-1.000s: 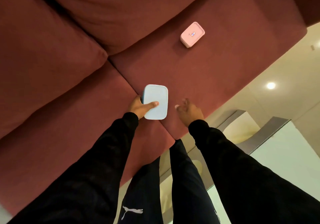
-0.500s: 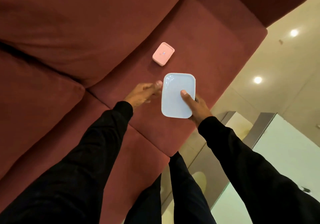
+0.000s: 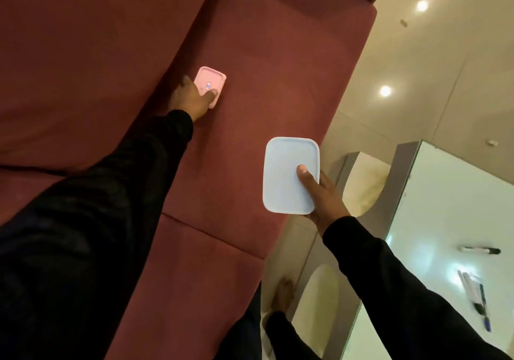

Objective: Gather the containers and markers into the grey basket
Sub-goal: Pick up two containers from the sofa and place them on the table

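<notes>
We see our right hand (image 3: 324,195) at about four o'clock holding a pale blue box (image 3: 289,175), a flat rounded rectangle of smooth plastic, with the thumb laid across its lid and the fingers hidden beneath. The box hangs in the air above the front edge of the sofa (image 3: 278,68), whose dark red cushions have a soft, velvety nap and stitched seams.

At about eleven o'clock our left hand (image 3: 192,98) reaches onto the seat and closes on a small pink box (image 3: 210,83), square with rounded corners and a tiny label on its lid; the thumb presses on the lid near its lower corner and the fingers curl round the far side. The pink box rests on the cushion close to the backrest.

At about four o'clock, a glossy white table (image 3: 445,206) carries several markers (image 3: 479,250), slim cylinders with dark caps, lying well apart from both boxes. The floor (image 3: 417,81) is shiny cream tile.
</notes>
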